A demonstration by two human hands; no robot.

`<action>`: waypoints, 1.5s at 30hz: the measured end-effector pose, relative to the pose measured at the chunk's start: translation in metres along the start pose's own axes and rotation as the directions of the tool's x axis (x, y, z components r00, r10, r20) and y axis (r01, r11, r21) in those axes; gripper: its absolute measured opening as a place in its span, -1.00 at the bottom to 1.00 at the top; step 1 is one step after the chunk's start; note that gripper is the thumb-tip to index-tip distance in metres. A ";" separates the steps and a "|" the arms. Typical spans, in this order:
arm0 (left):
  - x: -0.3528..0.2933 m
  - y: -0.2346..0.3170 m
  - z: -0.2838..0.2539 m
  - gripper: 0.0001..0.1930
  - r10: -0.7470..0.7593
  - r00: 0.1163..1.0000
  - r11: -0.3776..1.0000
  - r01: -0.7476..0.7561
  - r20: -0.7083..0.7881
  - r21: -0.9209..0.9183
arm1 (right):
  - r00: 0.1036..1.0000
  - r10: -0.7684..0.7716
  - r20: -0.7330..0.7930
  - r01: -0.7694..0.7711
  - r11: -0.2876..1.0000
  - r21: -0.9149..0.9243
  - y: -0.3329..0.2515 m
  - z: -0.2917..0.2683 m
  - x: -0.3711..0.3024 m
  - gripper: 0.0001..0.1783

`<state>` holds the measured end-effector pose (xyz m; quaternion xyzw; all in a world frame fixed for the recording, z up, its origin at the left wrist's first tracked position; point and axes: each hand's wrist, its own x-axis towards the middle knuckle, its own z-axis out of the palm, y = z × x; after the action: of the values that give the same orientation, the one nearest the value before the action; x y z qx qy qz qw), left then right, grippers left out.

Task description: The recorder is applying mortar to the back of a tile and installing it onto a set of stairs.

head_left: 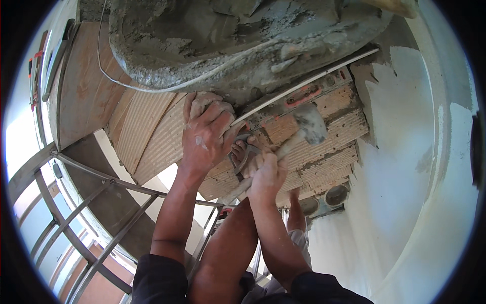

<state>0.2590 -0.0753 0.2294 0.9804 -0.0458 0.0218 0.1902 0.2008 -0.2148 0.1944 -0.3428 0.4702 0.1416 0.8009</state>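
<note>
My right hand (267,175) is wrapped round the handle of a mallet (311,125). The mallet's pale, mortar-smeared head points up to the right, over hollow clay bricks (329,129). My left hand (206,121) is farther left, its fingers curled over the left end of a spirit level (304,96); its thumb side lies beside that end. The level, grimy with red-edged cutouts, slants away to the right along a pale straight strip (324,76). Between my hands, the toes of a sandalled foot (242,151) show on the bricks.
A large mortar-caked tub (167,76) with wet grey mortar and a wire handle (101,55) spans the far side. Ribbed clay pieces (147,129) lie left of my left hand. A metal railing (96,202) stands lower left; a plastered wall (400,116) rises at right.
</note>
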 end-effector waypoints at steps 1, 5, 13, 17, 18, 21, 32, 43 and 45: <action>-0.001 0.001 0.000 -0.78 -0.007 1.000 1.000 0.007 -0.004 -0.009 | 1.000 0.006 0.003 -0.006 1.000 -0.001 0.002 -0.001 0.000 -0.90; -0.002 -0.002 -0.002 -0.78 -0.010 1.000 1.000 0.010 0.019 0.025 | 0.989 0.046 0.142 -0.025 0.988 -0.151 0.004 -0.012 0.005 -0.84; 0.002 0.001 0.000 -0.79 -0.012 1.000 1.000 0.012 0.006 0.003 | 0.985 0.044 0.166 -0.042 0.999 -0.019 -0.002 0.000 0.001 -0.73; -0.002 -0.002 0.000 -0.79 -0.010 1.000 1.000 0.010 0.007 -0.002 | 0.986 0.088 0.139 -0.074 0.992 -0.105 -0.005 -0.003 0.004 -0.87; -0.003 -0.003 -0.003 -0.79 -0.009 1.000 1.000 0.009 0.004 0.003 | 0.977 0.110 0.181 -0.082 0.984 -0.157 -0.007 -0.014 0.010 -0.86; -0.006 -0.004 -0.002 -0.80 -0.027 1.000 1.000 0.027 0.005 0.011 | 0.980 -0.126 0.153 0.174 0.915 -0.363 0.006 -0.071 0.045 -0.83; -0.002 0.001 -0.002 -0.76 -0.032 0.999 0.999 0.031 -0.029 -0.037 | 0.924 -0.148 0.353 0.274 -0.388 -0.880 -0.093 -0.139 0.100 -0.58; -0.007 -0.003 0.000 -0.77 -0.065 0.997 0.997 0.064 -0.048 -0.036 | 0.145 0.249 0.958 0.271 -0.941 0.204 -0.272 0.100 0.071 -0.76; -0.007 0.000 0.001 -0.77 -0.084 0.996 0.993 0.081 -0.028 -0.085 | 0.257 0.331 0.908 0.186 -0.939 0.289 -0.278 0.109 0.089 -0.67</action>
<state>0.2524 -0.0745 0.2282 0.9722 -0.0032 0.0274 0.2325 0.4711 -0.3505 0.2690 0.8648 0.4731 0.0512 0.1602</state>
